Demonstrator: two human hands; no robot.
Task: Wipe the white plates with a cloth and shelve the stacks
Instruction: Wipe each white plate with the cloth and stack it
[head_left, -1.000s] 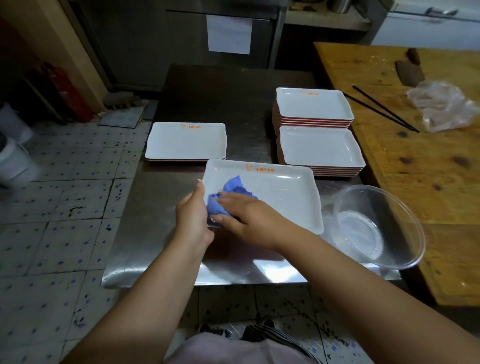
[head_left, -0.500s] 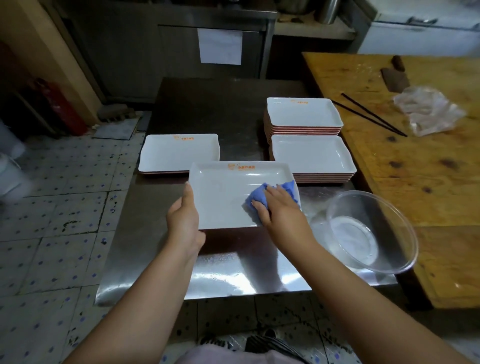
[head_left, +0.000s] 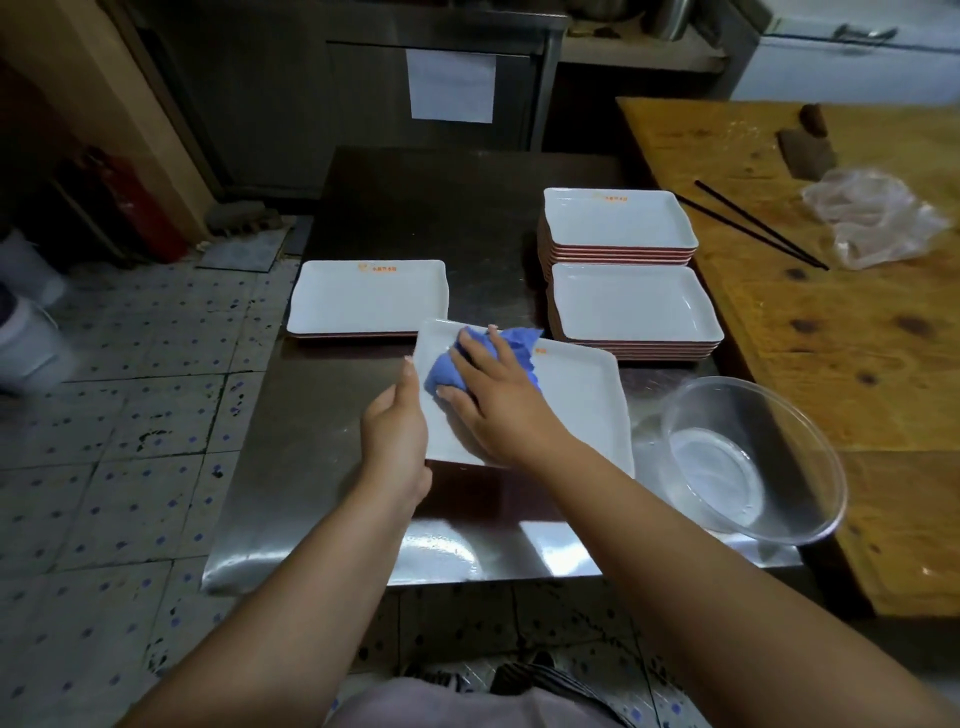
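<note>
Steel tabletop fills mid-frame, everything in reach; two plate stacks wait at upper right, likely unwiped, a low stack sits left of centre, probably the done pile; the plate in hand lies dead centre; left hand grips its left rim, thumb on top, pinning it against the rubbing; right hand, fingers spread flat, presses the blue cloth into the plate's upper-left corner.

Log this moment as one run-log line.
step: wiping plate | right hand: presses blue cloth on it | left hand: holds left edge | stacks: unshelved, on steel table
</note>
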